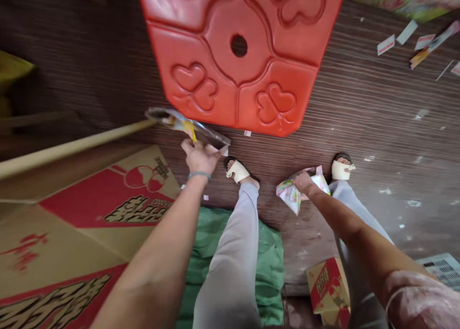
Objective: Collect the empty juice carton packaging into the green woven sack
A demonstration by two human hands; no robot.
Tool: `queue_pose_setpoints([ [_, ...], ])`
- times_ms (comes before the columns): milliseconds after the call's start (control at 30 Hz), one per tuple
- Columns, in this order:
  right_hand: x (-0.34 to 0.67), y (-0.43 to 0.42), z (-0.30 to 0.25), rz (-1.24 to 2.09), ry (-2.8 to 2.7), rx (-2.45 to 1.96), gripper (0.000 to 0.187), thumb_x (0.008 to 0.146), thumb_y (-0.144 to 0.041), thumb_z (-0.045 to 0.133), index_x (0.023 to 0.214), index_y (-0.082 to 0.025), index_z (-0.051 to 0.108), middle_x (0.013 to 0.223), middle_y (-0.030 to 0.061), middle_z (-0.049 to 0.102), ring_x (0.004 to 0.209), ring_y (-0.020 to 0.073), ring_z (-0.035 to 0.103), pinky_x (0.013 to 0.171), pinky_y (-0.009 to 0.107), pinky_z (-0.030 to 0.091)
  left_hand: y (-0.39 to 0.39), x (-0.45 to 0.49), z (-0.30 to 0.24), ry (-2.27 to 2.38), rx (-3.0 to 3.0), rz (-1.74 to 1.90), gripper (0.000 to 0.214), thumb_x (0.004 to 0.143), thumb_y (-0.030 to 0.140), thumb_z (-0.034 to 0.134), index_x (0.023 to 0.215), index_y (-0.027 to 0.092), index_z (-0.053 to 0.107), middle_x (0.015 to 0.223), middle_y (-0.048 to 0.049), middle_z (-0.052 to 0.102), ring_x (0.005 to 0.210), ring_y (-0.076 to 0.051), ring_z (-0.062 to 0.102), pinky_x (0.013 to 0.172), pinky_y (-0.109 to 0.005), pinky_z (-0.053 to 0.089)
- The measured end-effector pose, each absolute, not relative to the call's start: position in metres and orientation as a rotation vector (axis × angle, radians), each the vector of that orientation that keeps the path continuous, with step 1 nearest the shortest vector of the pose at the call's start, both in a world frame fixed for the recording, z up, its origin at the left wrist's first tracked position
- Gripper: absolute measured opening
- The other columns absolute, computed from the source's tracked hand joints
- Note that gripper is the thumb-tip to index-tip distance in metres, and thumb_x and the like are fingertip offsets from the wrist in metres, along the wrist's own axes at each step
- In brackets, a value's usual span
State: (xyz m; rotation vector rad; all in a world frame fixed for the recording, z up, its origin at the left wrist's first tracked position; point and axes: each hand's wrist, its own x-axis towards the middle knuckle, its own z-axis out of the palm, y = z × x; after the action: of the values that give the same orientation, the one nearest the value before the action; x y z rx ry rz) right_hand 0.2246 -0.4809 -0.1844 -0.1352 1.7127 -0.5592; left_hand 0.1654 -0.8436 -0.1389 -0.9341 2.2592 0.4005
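My left hand (201, 157) is closed on a printed plastic wrapper (189, 127) with yellow on it and a silvery inner side. The wrapper is held low over the floor, beside the near corner of a red plastic stool (237, 84). Off to the right, my right hand (304, 181) grips a crumpled white, pink and green wrapper (291, 195) between my feet. Its fingertips are partly hidden by the wrapper. Whether either wrapper contains anything, I cannot tell.
Large cardboard boxes (115, 199) and a pale pole (79, 146) stand at left. Green cloth (269, 257) lies under my leg, near a smaller carton (327, 286). Paper scraps (385, 45) and a narrow wrapper strip (433, 46) litter the dark floor (377, 113).
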Motion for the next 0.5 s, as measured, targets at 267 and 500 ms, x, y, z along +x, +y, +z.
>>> queue_pose_setpoints([
  [267, 0.134, -0.386, -0.051, -0.178, 1.925, -0.251, 0.028, 0.091, -0.039, 0.065, 0.098, -0.015, 0.078, 0.101, 0.0188, 0.078, 0.1, 0.0328, 0.073, 0.085, 0.037, 0.052, -0.78, 0.223, -0.029, 2.298, -1.441, 0.691, 0.033, 0.06, 0.022, 0.079, 0.064, 0.024, 0.047, 0.086, -0.0028, 0.052, 0.098, -0.027, 0.057, 0.105, -0.046, 0.048],
  [500, 0.068, -0.308, 0.114, -0.673, 2.14, -0.034, 0.053, 0.075, -0.064, 0.059, 0.102, -0.024, 0.079, 0.089, 0.0066, 0.08, 0.084, 0.0302, 0.073, 0.068, 0.032, 0.052, -0.674, 0.247, 0.136, 2.353, -1.64, 1.216, 0.033, 0.057, 0.034, 0.078, 0.065, 0.022, 0.049, 0.07, 0.0036, 0.052, 0.071, -0.018, 0.056, 0.074, -0.034, 0.052],
])
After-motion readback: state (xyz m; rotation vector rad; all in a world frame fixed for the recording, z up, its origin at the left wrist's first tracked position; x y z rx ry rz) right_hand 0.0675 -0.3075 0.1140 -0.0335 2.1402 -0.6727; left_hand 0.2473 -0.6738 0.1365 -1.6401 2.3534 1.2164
